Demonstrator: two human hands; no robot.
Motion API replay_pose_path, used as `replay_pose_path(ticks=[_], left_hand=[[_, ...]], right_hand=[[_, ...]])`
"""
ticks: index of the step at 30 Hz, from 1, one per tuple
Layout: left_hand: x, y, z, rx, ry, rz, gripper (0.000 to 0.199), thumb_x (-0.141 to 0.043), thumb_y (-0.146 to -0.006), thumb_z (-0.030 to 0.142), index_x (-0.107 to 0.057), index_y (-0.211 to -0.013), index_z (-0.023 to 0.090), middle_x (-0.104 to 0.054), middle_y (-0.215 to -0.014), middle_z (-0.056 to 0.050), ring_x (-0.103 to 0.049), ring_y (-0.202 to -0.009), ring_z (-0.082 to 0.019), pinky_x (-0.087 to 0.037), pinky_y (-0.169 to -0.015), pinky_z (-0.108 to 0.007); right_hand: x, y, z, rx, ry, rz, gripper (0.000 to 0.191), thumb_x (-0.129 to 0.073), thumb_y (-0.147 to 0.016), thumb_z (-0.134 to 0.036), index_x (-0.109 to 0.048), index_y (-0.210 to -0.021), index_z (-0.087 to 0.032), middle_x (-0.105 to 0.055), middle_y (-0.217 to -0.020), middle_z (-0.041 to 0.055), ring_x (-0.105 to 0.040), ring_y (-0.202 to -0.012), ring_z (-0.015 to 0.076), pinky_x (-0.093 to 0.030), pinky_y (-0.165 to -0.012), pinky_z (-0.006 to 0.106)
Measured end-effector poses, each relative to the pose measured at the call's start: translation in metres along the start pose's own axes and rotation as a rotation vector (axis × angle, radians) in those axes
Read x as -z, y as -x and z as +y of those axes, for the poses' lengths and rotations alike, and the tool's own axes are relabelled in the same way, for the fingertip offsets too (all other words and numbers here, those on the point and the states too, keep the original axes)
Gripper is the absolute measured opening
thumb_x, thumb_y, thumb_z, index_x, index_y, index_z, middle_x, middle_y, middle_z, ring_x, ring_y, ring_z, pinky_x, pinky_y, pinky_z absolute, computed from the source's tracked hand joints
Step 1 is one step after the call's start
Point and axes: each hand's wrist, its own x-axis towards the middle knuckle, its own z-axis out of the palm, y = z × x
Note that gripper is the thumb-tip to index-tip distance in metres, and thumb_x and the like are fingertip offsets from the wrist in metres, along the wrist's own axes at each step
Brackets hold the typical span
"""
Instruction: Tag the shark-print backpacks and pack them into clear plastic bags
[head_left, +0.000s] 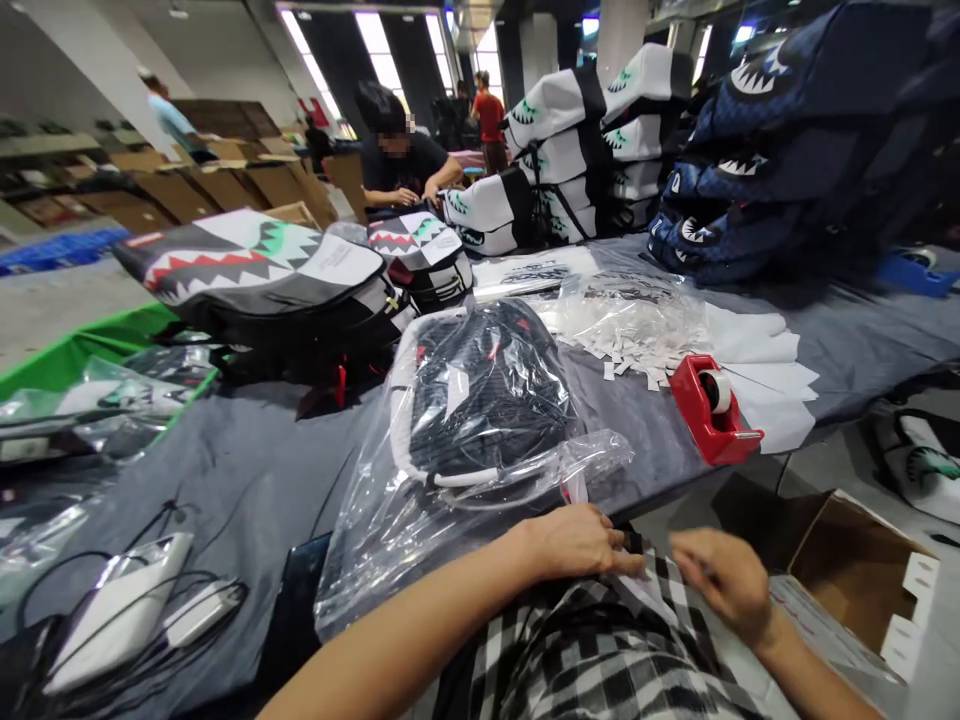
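A dark backpack with white trim (pixel 491 390) lies inside a clear plastic bag (pixel 367 540) on the cloth-covered table in front of me. My left hand (pixel 577 545) is at the table edge beside the gathered end of the plastic, its fingers curled together and pointing right. What they hold is hidden. Right of it, over my checked clothing, my right hand (pixel 724 580) hangs apart with bent, closed fingers, slightly blurred; anything in them is too small to make out. A red tape dispenser (pixel 712 410) with a roll stands on the table beyond the right hand.
Shark-face backpacks (pixel 262 265) lie at the left; white ones (pixel 559 160) and dark blue ones (pixel 765 150) are stacked behind. Paper slips (pixel 637 340) are spread near the dispenser. A power bank (pixel 124 610) with cables is at left, an open carton (pixel 862 570) below right. A co-worker (pixel 409 165) works opposite.
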Motion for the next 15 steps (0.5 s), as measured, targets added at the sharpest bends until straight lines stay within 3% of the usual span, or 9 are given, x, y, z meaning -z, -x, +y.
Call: replay_pose_path(ticks=[2,4,6,9,10,12,15], left_hand=[[0.011,0.013,0.008,0.012,0.002,0.047,0.040,-0.047,-0.101,0.022,-0.052,-0.140,0.030,-0.074,-0.105,-0.006,-0.070,-0.087,-0.015,-0.049,-0.075,-0.024],[0.017,0.021,0.013,0.050,0.037,0.107,0.044,-0.040,-0.103,0.019,-0.047,-0.145,0.030,-0.070,-0.123,-0.010,-0.068,-0.107,-0.017,-0.050,-0.091,-0.026],[0.020,0.027,0.012,0.159,0.134,0.213,0.044,-0.037,-0.104,0.020,-0.049,-0.145,0.031,-0.063,-0.136,-0.011,-0.063,-0.121,-0.019,-0.049,-0.100,-0.029],[0.024,0.031,-0.002,0.468,0.331,0.481,0.043,-0.034,-0.104,0.025,-0.054,-0.142,0.027,-0.063,-0.139,-0.009,-0.062,-0.123,-0.020,-0.050,-0.102,-0.031],[0.028,0.032,-0.009,0.586,0.386,0.568,0.044,-0.032,-0.104,0.026,-0.055,-0.141,0.024,-0.066,-0.134,-0.009,-0.064,-0.119,-0.019,-0.051,-0.101,-0.032],[0.041,0.030,-0.024,0.763,0.484,0.653,0.044,-0.034,-0.102,0.025,-0.056,-0.140,0.019,-0.072,-0.122,-0.008,-0.068,-0.108,-0.019,-0.053,-0.097,-0.032],[0.063,0.019,-0.045,0.847,0.600,0.580,0.042,-0.043,-0.096,0.019,-0.062,-0.134,0.019,-0.076,-0.107,-0.003,-0.070,-0.096,-0.018,-0.052,-0.093,-0.030]], right_hand=[[-0.008,-0.045,0.001,0.049,0.148,0.075,0.034,-0.062,-0.092,-0.028,-0.067,-0.125,-0.024,-0.070,-0.120,0.0125,-0.066,-0.111,0.0259,-0.052,-0.097,0.040],[-0.029,-0.093,0.001,0.081,0.226,-0.007,0.049,-0.069,-0.086,-0.025,-0.062,-0.134,-0.020,-0.061,-0.136,0.0181,-0.055,-0.127,0.0329,-0.044,-0.105,0.050],[-0.052,-0.134,0.001,0.093,0.190,-0.182,0.046,-0.073,-0.081,-0.021,-0.066,-0.127,-0.019,-0.070,-0.118,0.0157,-0.064,-0.111,0.0289,-0.049,-0.095,0.042],[-0.068,-0.177,0.011,0.003,-0.041,-0.364,0.017,-0.070,-0.080,-0.023,-0.075,-0.097,-0.020,-0.075,-0.086,0.0045,-0.068,-0.079,0.0193,-0.050,-0.073,0.027],[-0.067,-0.186,0.017,-0.045,-0.156,-0.358,0.011,-0.068,-0.080,-0.026,-0.075,-0.086,-0.020,-0.074,-0.080,0.0023,-0.067,-0.074,0.0180,-0.048,-0.067,0.025],[-0.056,-0.201,0.031,-0.145,-0.356,-0.255,0.019,-0.062,-0.080,-0.033,-0.072,-0.071,-0.019,-0.069,-0.067,-0.0002,-0.063,-0.063,0.0165,-0.045,-0.058,0.023],[-0.034,-0.219,0.048,-0.295,-0.422,0.002,0.034,-0.050,-0.086,-0.042,-0.069,-0.071,-0.018,-0.052,-0.049,-0.0033,-0.049,-0.046,0.0135,-0.036,-0.047,0.023]])
